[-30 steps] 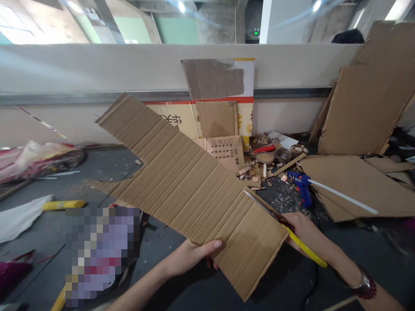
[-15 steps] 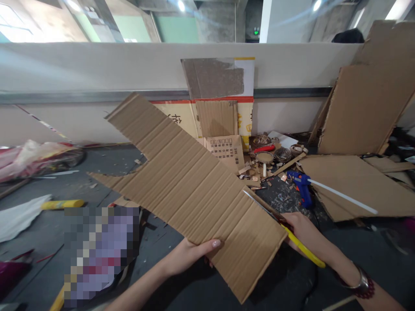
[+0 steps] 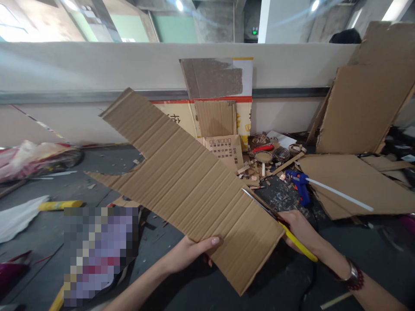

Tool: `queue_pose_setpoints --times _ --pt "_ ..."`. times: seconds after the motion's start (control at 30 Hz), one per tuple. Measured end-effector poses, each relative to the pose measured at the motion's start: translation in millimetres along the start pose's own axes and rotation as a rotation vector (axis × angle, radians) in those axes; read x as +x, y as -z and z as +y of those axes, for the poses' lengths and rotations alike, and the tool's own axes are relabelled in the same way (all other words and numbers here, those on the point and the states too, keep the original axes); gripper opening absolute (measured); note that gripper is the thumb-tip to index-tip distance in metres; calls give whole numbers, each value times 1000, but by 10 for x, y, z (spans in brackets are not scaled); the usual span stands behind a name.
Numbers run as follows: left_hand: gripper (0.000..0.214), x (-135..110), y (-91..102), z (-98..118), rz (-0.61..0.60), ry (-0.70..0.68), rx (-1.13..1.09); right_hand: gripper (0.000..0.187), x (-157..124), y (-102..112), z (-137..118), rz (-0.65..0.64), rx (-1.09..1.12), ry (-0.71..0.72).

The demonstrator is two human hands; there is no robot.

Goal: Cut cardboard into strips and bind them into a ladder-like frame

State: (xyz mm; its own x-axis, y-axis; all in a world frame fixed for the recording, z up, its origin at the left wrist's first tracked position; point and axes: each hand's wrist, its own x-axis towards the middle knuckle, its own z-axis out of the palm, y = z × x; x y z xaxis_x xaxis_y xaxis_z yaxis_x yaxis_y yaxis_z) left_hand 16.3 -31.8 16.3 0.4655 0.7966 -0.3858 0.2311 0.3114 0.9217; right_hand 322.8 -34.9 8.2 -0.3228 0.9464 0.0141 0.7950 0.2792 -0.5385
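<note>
A long corrugated cardboard sheet is held up over the floor, slanting from upper left to lower right. My left hand grips its near edge, thumb on top and fingers underneath. My right hand is closed round the yellow handles of a pair of scissors. The scissor blades lie along the sheet's right edge, biting into the cardboard.
A blue glue gun with a white stick lies on the floor beyond my right hand, beside cardboard scraps. Large cardboard sheets lean and lie at the right. A yellow tube and white paper sit at the left.
The cardboard sheet and both hands have shifted slightly up and left; its near corner rose. The scissors stay at the right edge.
</note>
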Motion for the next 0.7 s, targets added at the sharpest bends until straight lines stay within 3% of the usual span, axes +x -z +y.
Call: queue_pose_setpoints --times 0.1,0.17,0.27,0.4,0.53,0.7 --pt "38 -2 10 6 37 -4 3 7 23 -7 12 -1 44 -6" --pt "36 22 46 -6 154 -50 -54 9 41 2 28 -3 65 7" --pt "50 87 131 -15 368 -121 -313 15 62 30 44 -27 118 37" --pt "51 151 201 13 527 -47 -552 20 61 84 20 -51 188 25" --pt "61 150 191 -14 520 -51 -522 19 45 143 -11 -78 233 10" --pt "63 136 195 -127 473 -72 -333 19 44 208 -42 -105 283 10"
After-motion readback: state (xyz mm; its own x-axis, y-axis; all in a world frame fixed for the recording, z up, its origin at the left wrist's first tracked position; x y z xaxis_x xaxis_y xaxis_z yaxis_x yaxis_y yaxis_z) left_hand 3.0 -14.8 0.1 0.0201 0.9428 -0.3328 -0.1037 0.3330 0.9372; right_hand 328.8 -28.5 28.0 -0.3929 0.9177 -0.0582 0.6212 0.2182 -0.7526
